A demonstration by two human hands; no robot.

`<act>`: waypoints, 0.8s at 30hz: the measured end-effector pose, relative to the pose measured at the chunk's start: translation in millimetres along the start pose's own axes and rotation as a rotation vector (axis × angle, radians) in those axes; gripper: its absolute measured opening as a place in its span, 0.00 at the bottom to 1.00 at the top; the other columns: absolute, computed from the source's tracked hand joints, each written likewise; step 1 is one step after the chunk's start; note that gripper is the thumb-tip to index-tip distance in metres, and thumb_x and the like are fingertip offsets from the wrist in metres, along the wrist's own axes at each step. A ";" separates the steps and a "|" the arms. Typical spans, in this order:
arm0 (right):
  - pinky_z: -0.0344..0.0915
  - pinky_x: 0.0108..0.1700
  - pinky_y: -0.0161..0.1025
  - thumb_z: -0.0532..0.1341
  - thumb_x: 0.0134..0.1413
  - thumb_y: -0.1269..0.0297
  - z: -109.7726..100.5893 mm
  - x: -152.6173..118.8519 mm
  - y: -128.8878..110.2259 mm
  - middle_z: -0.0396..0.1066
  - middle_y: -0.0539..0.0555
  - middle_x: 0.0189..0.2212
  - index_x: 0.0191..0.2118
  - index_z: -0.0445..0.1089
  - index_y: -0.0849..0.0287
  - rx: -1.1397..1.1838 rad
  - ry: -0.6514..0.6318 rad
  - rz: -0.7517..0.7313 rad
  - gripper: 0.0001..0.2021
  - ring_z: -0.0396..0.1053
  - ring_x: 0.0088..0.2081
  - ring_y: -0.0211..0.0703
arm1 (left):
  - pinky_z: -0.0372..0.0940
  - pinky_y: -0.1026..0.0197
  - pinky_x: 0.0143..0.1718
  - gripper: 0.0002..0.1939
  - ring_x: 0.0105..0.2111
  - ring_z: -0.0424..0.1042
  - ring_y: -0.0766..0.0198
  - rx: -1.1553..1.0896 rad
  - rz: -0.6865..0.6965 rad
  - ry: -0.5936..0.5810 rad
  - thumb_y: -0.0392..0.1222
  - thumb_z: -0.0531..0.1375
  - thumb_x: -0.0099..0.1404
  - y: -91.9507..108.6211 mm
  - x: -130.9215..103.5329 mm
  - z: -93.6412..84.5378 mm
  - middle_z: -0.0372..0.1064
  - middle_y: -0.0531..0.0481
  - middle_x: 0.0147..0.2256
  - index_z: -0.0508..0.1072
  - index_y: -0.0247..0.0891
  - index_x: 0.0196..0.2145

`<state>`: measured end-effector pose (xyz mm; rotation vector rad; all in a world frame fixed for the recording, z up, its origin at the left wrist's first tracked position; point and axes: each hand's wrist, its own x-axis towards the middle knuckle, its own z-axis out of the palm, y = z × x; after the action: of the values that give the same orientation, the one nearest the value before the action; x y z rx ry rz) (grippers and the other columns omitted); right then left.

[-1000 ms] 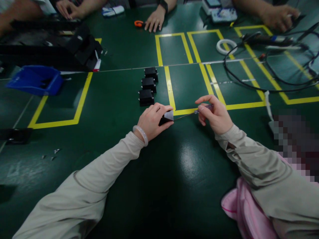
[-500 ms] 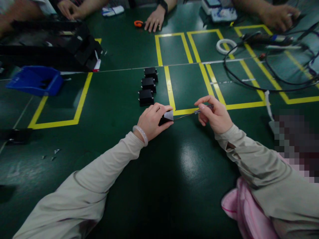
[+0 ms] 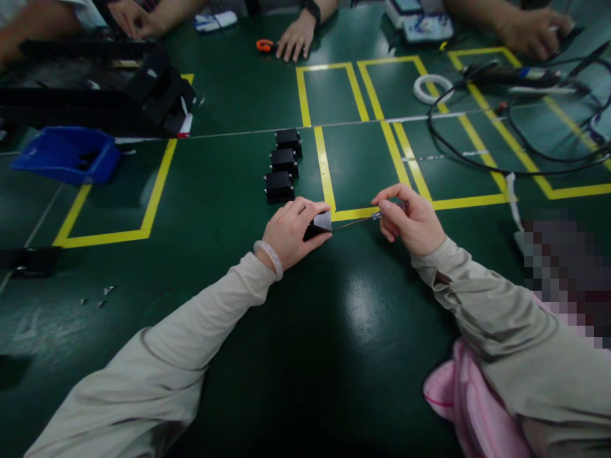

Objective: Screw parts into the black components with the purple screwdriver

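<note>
My left hand (image 3: pixel 294 232) is closed around a small black block (image 3: pixel 321 222) on the green table, thumb on the near side and fingers over the top. The block's right face looks light grey. In my right hand (image 3: pixel 410 219) is a screwdriver (image 3: pixel 377 215), pinched by its handle between thumb and fingers. Its thin shaft points left, and the tip meets the block's right end; the exact contact is too small to make out. Just beyond my left hand, three similar black blocks (image 3: pixel 279 186) with small shiny screws at their sides stand in a row.
A blue bin (image 3: pixel 71 156) and a large black housing (image 3: pixel 90 105) lie at left. Several small screws (image 3: pixel 101 304) rest nearer. Black cables (image 3: pixel 477 162) and a white tape ring (image 3: pixel 424 89) are at right. Across the table, a co-worker's hand (image 3: pixel 296 38) lies beside an orange-handled tool (image 3: pixel 265 46).
Both hands hold nearly the same place and grip. The screwdriver's handle looks slightly turned in my right fingers; the blocks have not moved.
</note>
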<state>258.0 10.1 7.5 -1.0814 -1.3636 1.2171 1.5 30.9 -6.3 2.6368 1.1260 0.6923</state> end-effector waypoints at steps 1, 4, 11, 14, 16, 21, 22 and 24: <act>0.53 0.15 0.33 0.68 0.58 0.49 0.1 -0.2 -0.5 0.56 0.39 0.12 0.39 0.67 0.56 -0.001 0.004 0.002 0.16 0.56 0.12 0.31 | 0.68 0.50 0.49 0.21 0.48 0.72 0.52 0.001 0.000 0.001 0.47 0.63 0.69 0.0 0.0 -0.1 0.71 0.42 0.49 0.69 0.37 0.56; 0.54 0.15 0.33 0.69 0.57 0.49 -0.1 -0.5 -1.5 0.59 0.40 0.14 0.39 0.66 0.55 -0.002 0.009 0.012 0.17 0.58 0.13 0.32 | 0.68 0.50 0.49 0.20 0.48 0.72 0.52 0.001 -0.007 -0.004 0.47 0.63 0.69 0.6 0.2 -0.5 0.71 0.42 0.49 0.69 0.37 0.56; 0.53 0.15 0.34 0.66 0.60 0.49 -3.2 -0.4 2.0 0.53 0.38 0.12 0.39 0.67 0.54 -0.035 -0.012 0.016 0.15 0.54 0.12 0.32 | 0.67 0.50 0.49 0.20 0.48 0.71 0.53 -0.009 -0.018 -0.014 0.47 0.63 0.69 1.5 0.0 -0.6 0.71 0.42 0.50 0.68 0.39 0.56; 0.53 0.15 0.33 0.68 0.58 0.50 -2.6 -0.7 1.0 0.59 0.40 0.15 0.41 0.66 0.54 -0.021 -0.002 0.009 0.16 0.59 0.13 0.32 | 0.67 0.50 0.50 0.20 0.48 0.71 0.53 -0.010 -0.023 -0.019 0.47 0.63 0.69 1.5 0.0 -0.7 0.71 0.42 0.50 0.68 0.39 0.56; 0.54 0.16 0.34 0.67 0.59 0.50 -2.2 -0.7 1.0 0.59 0.40 0.15 0.41 0.66 0.55 -0.019 0.005 0.010 0.16 0.59 0.13 0.32 | 0.67 0.50 0.50 0.20 0.49 0.71 0.53 -0.013 -0.023 -0.018 0.47 0.62 0.70 1.6 0.1 -0.8 0.71 0.42 0.50 0.68 0.39 0.56; 0.54 0.15 0.35 0.64 0.62 0.48 -2.6 -0.4 2.8 0.50 0.37 0.11 0.39 0.67 0.55 -0.018 0.000 0.011 0.15 0.51 0.11 0.31 | 0.68 0.50 0.50 0.20 0.48 0.72 0.53 -0.011 -0.013 -0.012 0.47 0.63 0.70 1.7 0.4 -0.7 0.71 0.42 0.49 0.68 0.38 0.56; 0.54 0.15 0.35 0.65 0.62 0.49 -2.6 -0.3 2.7 0.51 0.37 0.11 0.39 0.67 0.55 -0.021 0.001 0.012 0.14 0.52 0.11 0.32 | 0.68 0.50 0.49 0.20 0.48 0.72 0.53 -0.009 -0.011 -0.010 0.47 0.63 0.70 1.6 0.4 -0.6 0.71 0.42 0.49 0.68 0.37 0.56; 0.54 0.15 0.34 0.67 0.60 0.51 -2.4 -0.3 2.1 0.56 0.39 0.14 0.41 0.66 0.54 -0.027 0.003 0.010 0.14 0.56 0.13 0.33 | 0.68 0.50 0.49 0.20 0.48 0.72 0.53 -0.007 -0.010 -0.007 0.47 0.63 0.69 1.3 0.4 -0.3 0.71 0.42 0.49 0.68 0.38 0.56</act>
<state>260.5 10.4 5.5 -1.1093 -1.3776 1.2068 2.4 30.3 -5.4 2.6237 1.1323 0.6828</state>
